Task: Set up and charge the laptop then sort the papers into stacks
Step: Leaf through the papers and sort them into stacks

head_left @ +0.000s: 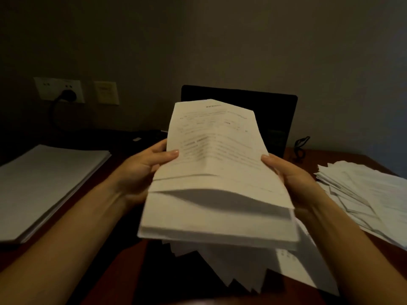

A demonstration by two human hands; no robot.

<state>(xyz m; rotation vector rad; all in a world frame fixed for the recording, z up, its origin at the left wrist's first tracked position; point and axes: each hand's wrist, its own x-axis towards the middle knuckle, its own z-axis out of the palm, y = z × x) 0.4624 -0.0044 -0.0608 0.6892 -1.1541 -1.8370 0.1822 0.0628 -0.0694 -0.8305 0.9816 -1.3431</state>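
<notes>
The left hand [143, 170] has its grip clamped on the left edge of a bundle of papers [215, 164], and the right hand [293, 179] on the right edge; most fingers are hidden behind the sheets. The bundle is held above the worktop [123, 271]. Its print is too blurred to read. It covers most of the dark laptop [275, 119]. A neat stack [48, 183] lies left, and a loose pile [370, 194] right is cut off.
</notes>
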